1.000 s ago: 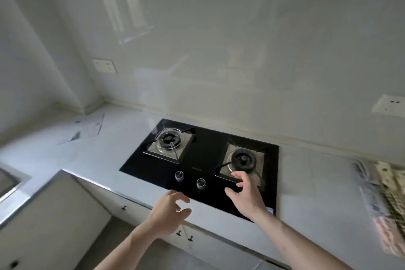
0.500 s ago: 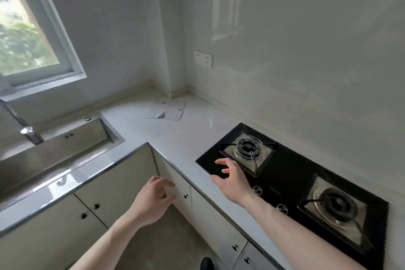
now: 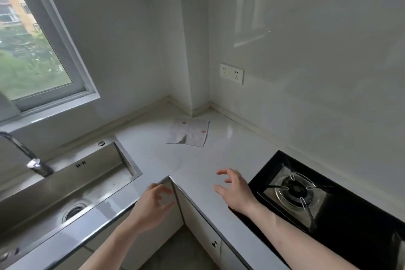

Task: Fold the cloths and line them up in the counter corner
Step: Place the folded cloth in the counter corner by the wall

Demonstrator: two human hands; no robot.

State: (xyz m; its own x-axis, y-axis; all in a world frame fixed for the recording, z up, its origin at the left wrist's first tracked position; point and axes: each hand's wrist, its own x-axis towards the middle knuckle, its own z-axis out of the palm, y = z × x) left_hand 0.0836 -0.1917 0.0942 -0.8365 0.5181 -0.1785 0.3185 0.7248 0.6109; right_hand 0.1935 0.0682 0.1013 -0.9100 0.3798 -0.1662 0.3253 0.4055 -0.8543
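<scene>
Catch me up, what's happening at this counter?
A person stands at an L-shaped kitchen counter with both hands out and holding nothing. The left hand hovers by the counter's inner edge, the right hand above the counter next to the stove. One patterned cloth lies flat near the back corner, one corner turned up, out of touch of either hand. No folding under way.

No readable text anywhere, faint marks on the sink (image 3: 92, 173) wall perhaps too blurred
</scene>
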